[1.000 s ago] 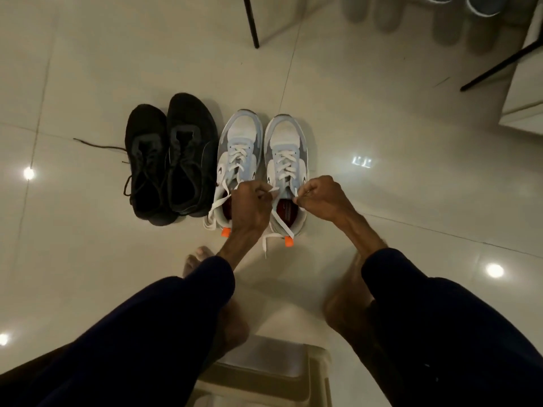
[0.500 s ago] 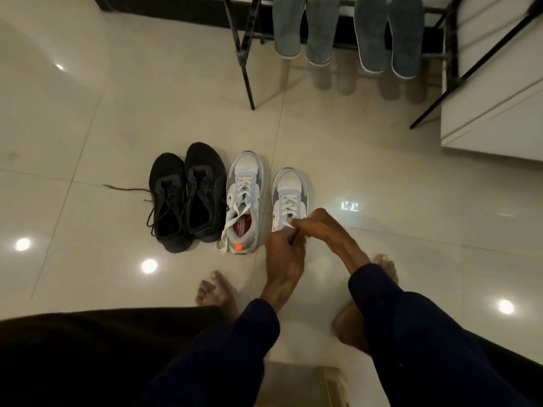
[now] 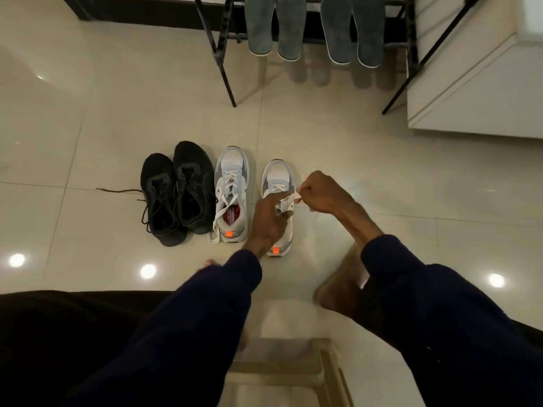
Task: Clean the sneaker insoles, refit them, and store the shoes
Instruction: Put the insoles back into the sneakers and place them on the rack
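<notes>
My left hand (image 3: 269, 220) and right hand (image 3: 318, 190) each pinch the lace (image 3: 289, 199) of the grey sneaker (image 3: 277, 177) standing on the floor (image 3: 352, 160). Since half a second ago, my right hand has drawn rightward, stretching the lace between them.

Open floor (image 3: 382, 160) lies right of the grey sneakers (image 3: 232, 183); black sneakers (image 3: 179, 195) crowd their left; rack legs (image 3: 226, 83), hanging insoles (image 3: 260, 24) and a white cabinet (image 3: 476, 92) stand beyond

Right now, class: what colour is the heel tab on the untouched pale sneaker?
Orange; the heel tab shows best in the head view.
</notes>
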